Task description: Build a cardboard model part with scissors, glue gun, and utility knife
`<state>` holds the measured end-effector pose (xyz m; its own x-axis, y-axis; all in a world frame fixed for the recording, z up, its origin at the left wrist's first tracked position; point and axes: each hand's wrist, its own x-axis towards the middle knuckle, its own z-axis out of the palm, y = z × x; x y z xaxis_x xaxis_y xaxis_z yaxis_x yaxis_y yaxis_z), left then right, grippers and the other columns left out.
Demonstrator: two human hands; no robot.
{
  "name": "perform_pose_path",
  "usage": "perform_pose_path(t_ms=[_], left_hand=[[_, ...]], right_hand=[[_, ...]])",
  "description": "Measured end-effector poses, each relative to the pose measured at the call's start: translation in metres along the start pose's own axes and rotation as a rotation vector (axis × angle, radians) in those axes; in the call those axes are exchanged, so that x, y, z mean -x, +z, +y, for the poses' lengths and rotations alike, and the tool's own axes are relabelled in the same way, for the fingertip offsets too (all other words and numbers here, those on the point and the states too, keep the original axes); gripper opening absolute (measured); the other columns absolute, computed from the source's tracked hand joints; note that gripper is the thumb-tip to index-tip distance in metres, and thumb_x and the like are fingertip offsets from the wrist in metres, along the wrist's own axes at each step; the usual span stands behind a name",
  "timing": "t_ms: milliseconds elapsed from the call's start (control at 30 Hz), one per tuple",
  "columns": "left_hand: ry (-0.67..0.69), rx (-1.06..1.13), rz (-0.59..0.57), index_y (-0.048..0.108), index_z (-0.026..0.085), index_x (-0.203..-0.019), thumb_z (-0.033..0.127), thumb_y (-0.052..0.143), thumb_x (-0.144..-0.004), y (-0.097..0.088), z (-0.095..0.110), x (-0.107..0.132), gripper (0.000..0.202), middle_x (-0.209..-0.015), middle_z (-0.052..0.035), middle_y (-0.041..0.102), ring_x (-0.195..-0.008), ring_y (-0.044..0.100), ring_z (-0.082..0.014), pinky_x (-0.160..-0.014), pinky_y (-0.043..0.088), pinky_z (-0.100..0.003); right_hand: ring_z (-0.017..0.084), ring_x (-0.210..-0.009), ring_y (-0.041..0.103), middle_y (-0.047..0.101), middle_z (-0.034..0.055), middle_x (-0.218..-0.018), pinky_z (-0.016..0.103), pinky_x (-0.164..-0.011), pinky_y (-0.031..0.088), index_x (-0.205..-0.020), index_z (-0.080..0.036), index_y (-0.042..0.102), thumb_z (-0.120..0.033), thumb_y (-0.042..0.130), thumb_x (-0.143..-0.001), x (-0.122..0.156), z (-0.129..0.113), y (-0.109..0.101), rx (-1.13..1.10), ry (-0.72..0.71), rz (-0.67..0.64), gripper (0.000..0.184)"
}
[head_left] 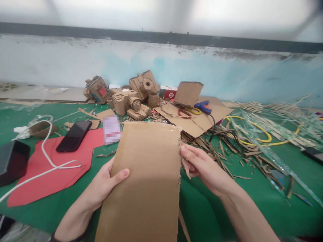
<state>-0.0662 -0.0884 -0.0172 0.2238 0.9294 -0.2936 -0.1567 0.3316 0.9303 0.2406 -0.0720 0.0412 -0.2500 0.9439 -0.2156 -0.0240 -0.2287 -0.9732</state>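
A large flat piece of cardboard [146, 181] stands tilted in front of me, over the green table. Its left edge is gripped by my left hand [108, 183], with the thumb on the front face and the other fingers hidden behind. At the ragged right edge, my right hand [199, 164] pinches a torn cardboard strip [186, 168] between thumb and fingers. That edge looks rough, with bits of paper hanging from it. Another thin strip [184, 223] hangs lower down beside the sheet.
Cardboard models [136, 97] are heaped by the wall. A blue glue gun [204, 107] and scissors [185, 112] lie on a cardboard sheet [174, 119]. Scraps [227, 151] litter the right side. Leftward are a phone [74, 136], red paper [68, 174] and a white cable [45, 148].
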Motion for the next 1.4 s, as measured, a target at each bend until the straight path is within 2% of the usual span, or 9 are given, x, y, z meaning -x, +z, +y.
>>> perform_pose_path(t_ms=[333, 600, 767, 933, 1100, 1200, 1267, 1333, 1400], left_hand=[[0.005, -0.029, -0.006, 0.052, 0.021, -0.163, 0.053, 0.092, -0.084, 0.001, -0.001, -0.001, 0.093, -0.147, -0.0205, 0.074, -0.124, 0.078, -0.0414, -0.087, 0.07, -0.038], [-0.003, -0.005, 0.012, 0.055, 0.021, -0.16, 0.052, 0.094, -0.082, 0.0, -0.003, -0.001, 0.093, -0.143, -0.0209, 0.076, -0.118, 0.08, -0.0408, -0.084, 0.071, -0.038], [-0.005, 0.004, 0.007, 0.056, 0.021, -0.16, 0.052, 0.095, -0.081, -0.001, -0.004, -0.002, 0.094, -0.142, -0.021, 0.077, -0.116, 0.081, -0.0408, -0.084, 0.071, -0.038], [-0.011, -0.013, 0.024, 0.056, 0.022, -0.16, 0.052, 0.095, -0.081, -0.005, -0.005, -0.001, 0.093, -0.141, -0.0203, 0.077, -0.113, 0.082, -0.0398, -0.084, 0.071, -0.038], [-0.006, -0.034, 0.048, 0.058, 0.021, -0.157, 0.053, 0.094, -0.081, -0.006, -0.005, 0.0, 0.09, -0.14, -0.0198, 0.078, -0.113, 0.082, -0.0388, -0.085, 0.071, -0.038], [0.008, -0.027, 0.073, 0.061, 0.018, -0.152, 0.055, 0.096, -0.078, -0.002, -0.003, 0.001, 0.09, -0.138, -0.0213, 0.079, -0.114, 0.082, -0.0411, -0.081, 0.071, -0.037], [0.013, -0.022, 0.092, 0.063, 0.018, -0.151, 0.056, 0.096, -0.076, 0.0, -0.002, 0.001, 0.091, -0.136, -0.0218, 0.079, -0.113, 0.082, -0.0424, -0.08, 0.071, -0.038], [0.009, -0.019, 0.101, 0.062, 0.018, -0.152, 0.057, 0.096, -0.075, 0.001, -0.002, 0.002, 0.092, -0.136, -0.0217, 0.079, -0.113, 0.082, -0.043, -0.081, 0.071, -0.04], [0.004, -0.016, 0.098, 0.061, 0.018, -0.153, 0.057, 0.097, -0.075, 0.002, -0.002, 0.001, 0.095, -0.136, -0.0217, 0.079, -0.113, 0.082, -0.0431, -0.081, 0.071, -0.041]], right_hand=[[0.005, -0.048, 0.009, 0.023, -0.0143, -0.053, 0.019, -0.041, 0.01, -0.064, -0.025, 0.036, -0.061, 0.098, -0.067, -0.005, -0.001, 0.015, -0.31, 0.06, 0.112, 0.072], [0.007, -0.05, 0.018, 0.034, -0.0108, -0.055, 0.02, -0.045, 0.014, -0.072, -0.022, 0.051, -0.089, 0.072, -0.083, -0.009, 0.006, -0.006, -0.082, -0.007, 0.051, 0.071], [0.006, -0.054, 0.017, 0.031, -0.012, -0.06, 0.018, -0.046, 0.015, -0.073, -0.022, 0.049, -0.071, 0.089, -0.08, -0.009, 0.001, 0.0, -0.068, -0.072, 0.047, 0.064], [0.007, -0.051, 0.01, 0.026, -0.0128, -0.056, 0.019, -0.042, 0.013, -0.067, -0.023, 0.045, -0.054, 0.093, -0.081, -0.012, -0.012, 0.005, -0.324, -0.08, 0.035, 0.059], [0.012, -0.053, 0.007, 0.017, -0.01, -0.058, 0.02, -0.041, 0.018, -0.062, -0.022, 0.043, -0.038, 0.084, -0.093, 0.011, -0.034, -0.011, -0.539, -0.359, 0.123, 0.054], [0.013, -0.047, 0.017, 0.02, -0.0072, -0.05, 0.027, -0.044, 0.022, -0.057, -0.023, 0.04, -0.066, 0.068, -0.102, 0.046, -0.018, -0.023, -0.343, -0.417, -0.066, 0.068], [0.013, -0.045, 0.027, 0.029, -0.0058, -0.047, 0.031, -0.047, 0.026, -0.057, -0.026, 0.044, -0.071, 0.079, -0.09, 0.072, 0.007, -0.033, -0.179, -0.399, -0.203, 0.066], [0.015, -0.051, 0.037, 0.041, -0.0039, -0.055, 0.032, -0.051, 0.031, -0.065, -0.027, 0.052, -0.069, 0.094, -0.073, 0.095, 0.034, -0.045, -0.038, -0.266, -0.156, 0.06], [0.017, -0.056, 0.044, 0.05, -0.0015, -0.061, 0.031, -0.053, 0.034, -0.073, -0.027, 0.058, -0.067, 0.094, -0.075, 0.113, 0.055, -0.058, 0.033, -0.235, -0.119, 0.053]])
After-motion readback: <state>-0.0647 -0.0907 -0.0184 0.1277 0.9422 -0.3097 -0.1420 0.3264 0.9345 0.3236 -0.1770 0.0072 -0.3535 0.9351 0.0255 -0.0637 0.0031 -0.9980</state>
